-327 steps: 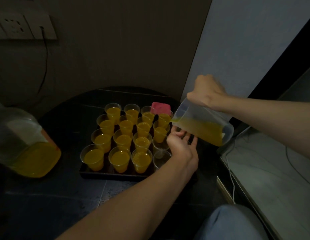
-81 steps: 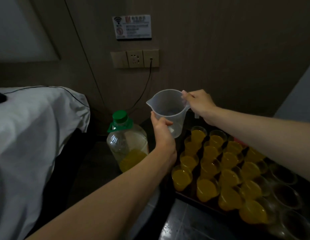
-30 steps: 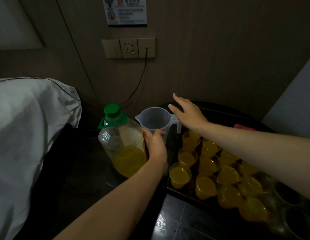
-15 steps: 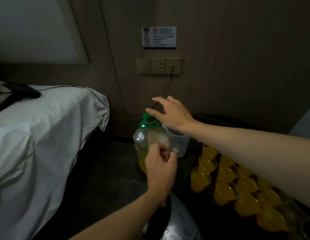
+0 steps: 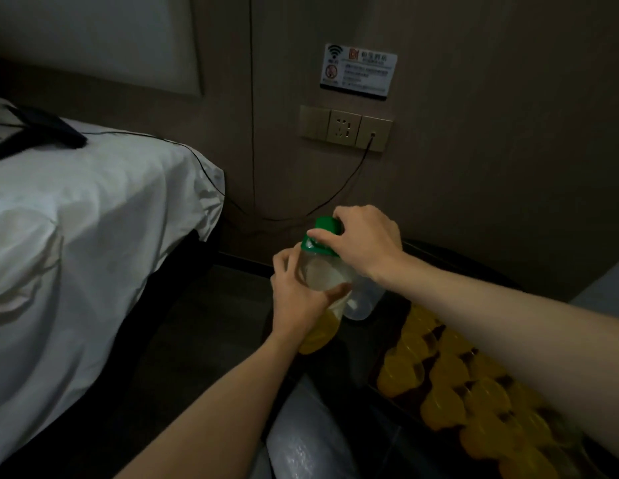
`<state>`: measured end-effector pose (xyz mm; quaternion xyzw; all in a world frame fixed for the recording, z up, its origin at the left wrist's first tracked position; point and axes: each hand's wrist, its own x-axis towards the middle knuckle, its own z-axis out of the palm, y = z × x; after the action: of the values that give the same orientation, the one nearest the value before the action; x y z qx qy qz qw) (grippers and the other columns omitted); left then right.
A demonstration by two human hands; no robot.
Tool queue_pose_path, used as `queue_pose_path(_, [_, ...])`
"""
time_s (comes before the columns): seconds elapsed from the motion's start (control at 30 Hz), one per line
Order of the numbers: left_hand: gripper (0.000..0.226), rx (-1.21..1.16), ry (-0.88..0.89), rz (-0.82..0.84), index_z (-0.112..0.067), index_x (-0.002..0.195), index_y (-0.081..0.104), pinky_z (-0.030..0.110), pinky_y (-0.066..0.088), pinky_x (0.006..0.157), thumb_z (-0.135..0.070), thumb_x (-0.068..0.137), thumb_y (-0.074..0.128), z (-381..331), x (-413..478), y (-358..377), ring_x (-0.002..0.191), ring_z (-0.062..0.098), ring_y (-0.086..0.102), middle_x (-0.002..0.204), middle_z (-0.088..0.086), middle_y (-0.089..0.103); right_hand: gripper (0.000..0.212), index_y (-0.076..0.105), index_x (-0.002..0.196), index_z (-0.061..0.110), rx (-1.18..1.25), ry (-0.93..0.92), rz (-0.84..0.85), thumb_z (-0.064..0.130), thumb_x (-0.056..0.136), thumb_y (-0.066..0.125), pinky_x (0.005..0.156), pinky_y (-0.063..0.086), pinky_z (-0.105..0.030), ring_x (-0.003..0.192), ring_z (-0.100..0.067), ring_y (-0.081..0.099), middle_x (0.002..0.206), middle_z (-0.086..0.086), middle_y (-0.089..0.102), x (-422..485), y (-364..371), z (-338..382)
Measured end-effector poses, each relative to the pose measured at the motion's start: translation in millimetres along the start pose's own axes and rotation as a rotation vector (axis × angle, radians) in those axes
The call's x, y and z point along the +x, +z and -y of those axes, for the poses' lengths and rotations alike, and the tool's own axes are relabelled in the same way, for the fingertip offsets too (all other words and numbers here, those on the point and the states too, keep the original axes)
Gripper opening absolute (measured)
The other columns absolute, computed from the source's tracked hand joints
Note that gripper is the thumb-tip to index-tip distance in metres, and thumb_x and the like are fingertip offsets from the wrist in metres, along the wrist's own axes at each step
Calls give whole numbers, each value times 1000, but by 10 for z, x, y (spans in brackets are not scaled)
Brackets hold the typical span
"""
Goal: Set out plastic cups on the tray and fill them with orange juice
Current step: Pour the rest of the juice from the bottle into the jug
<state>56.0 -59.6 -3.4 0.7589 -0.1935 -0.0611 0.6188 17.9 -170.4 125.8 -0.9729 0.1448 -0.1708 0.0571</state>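
Firstly, at the far left there is a bed (image 5: 76,219) with a white sheet, and a dark flat device (image 5: 49,129) lies on it. Next comes the left hand (image 5: 297,299): its fingers and thumb are curled around the clear body of the juice bottle (image 5: 322,271) and grip it from the left side. The bottle is upright at the left edge of the dark tabletop (image 5: 449,261), with orange juice only in its lower part. On top sits the green cap (image 5: 322,229). The right hand (image 5: 363,240) comes over it from the right, with the fingers bent around the cap and holding it. On the wall above, a socket panel (image 5: 346,127) has one cable plugged in. Just behind the bottle stands a clear plastic jug (image 5: 363,302); I cannot tell if anything is inside. Further right, toward the near right corner of the tabletop, the dark tray (image 5: 394,404) carries the plastic cups (image 5: 449,371), close together in rows and filled with orange juice. The right forearm passes above the far cups.
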Motion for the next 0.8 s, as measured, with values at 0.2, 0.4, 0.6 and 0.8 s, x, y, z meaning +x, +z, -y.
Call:
queue_pose_path(0.2, [110,-8,14,22,-28,141,43,44,47,109,-65,48,89,36,29,-11,129,18,44,133,-18,33,34,63,101,19,119,-143,220,53,97,58,68,48,-35,83,-17,58,89,3,60,116,-95,-98])
queue_pose_path(0.4, [102,2,30,34,-42,134,36,46,47,109,-62,50,90,38,11,-28,132,19,40,137,-18,33,40,58,132,19,35,-165,463,44,100,57,90,49,-39,102,-19,56,111,-1,56,244,-304,-72])
queue_pose_path(0.6, [106,30,28,29,-35,139,41,48,45,110,-65,50,89,48,8,-20,132,15,38,136,-20,32,44,67,97,20,-33,-146,301,62,92,57,65,53,-29,79,-12,62,86,4,64,267,-272,18])
queue_pose_path(0.8, [109,60,12,49,-31,146,37,48,43,111,-58,55,92,28,16,-33,135,16,33,139,-21,29,53,42,151,38,-140,-311,556,22,102,56,90,52,-36,104,-14,50,121,4,41,270,-461,12])
